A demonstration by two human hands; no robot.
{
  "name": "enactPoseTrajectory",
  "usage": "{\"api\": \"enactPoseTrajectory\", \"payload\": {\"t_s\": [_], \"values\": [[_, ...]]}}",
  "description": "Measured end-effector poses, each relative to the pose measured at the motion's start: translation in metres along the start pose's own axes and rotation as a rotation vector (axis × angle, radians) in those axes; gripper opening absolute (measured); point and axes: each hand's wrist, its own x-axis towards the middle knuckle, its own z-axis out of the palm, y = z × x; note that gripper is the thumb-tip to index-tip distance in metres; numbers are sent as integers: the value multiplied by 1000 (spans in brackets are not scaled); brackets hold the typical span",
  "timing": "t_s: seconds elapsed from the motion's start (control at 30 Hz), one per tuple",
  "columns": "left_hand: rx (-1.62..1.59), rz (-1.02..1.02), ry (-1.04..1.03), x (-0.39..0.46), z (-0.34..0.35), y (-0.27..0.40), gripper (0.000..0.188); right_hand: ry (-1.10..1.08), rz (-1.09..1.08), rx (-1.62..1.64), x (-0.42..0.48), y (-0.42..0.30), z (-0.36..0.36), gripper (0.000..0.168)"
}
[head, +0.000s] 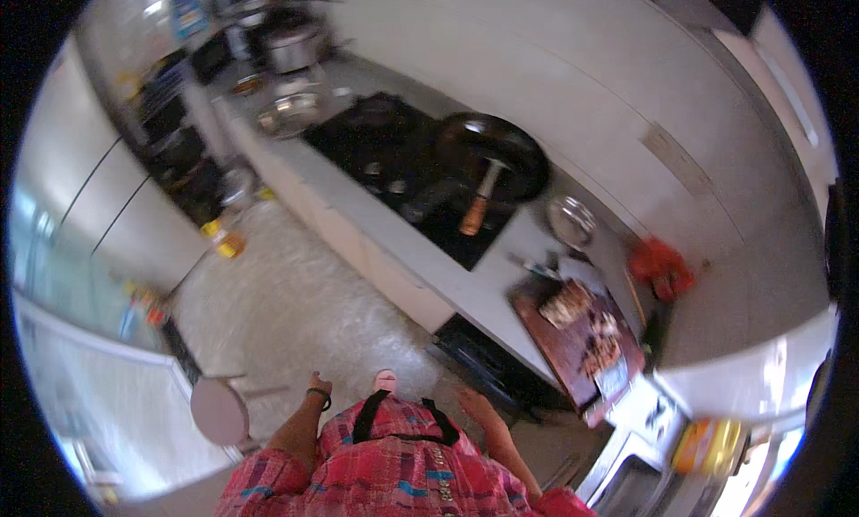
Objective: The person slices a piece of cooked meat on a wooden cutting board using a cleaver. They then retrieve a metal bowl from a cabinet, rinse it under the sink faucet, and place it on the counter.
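Observation:
My left hand (320,384), with a dark band at the wrist, hangs beside my checked clothing above the floor. Nothing shows in it, though blur hides how its fingers are set. On the other side, my right hand (474,405) hangs low near the dark front under the counter, its fingers loosely extended and holding nothing visible. Ahead, a black wok (523,148) rests on the black gas stove (382,137), and a wooden-handled utensil (474,215) leans in it. To the right, a brown cutting board (547,352) carries pieces of food that look like chopped meat (602,356).
A shiny round lid (570,220) and a red plastic bag (661,268) lie near the wall. At the far left are a metal pot (293,47) and a yellow-capped bottle (225,240) on the floor. A round stool (219,411) stands left; a sink (631,487) lies right.

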Motion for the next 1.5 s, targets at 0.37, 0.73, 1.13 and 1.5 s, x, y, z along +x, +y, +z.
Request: {"api": "enactPoseTrajectory", "payload": {"t_s": [0.37, 0.73, 1.13, 1.5], "values": [[-161, -403, 228, -119, -15, -159, 58, -266, 251, 291, 53, 58, 96, 36], [-374, -382, 230, -104, -16, -190, 49, -399, 188, 538, 101, 2, 90, 20], [-1051, -365, 138, 4, -79, -250, 50, -299, 253, 172, 140, -137, 86, 29], [-1179, -285, 285, -7, -165, -216, 54, -455, 221, 94, 205, -231, 122, 40]]}}
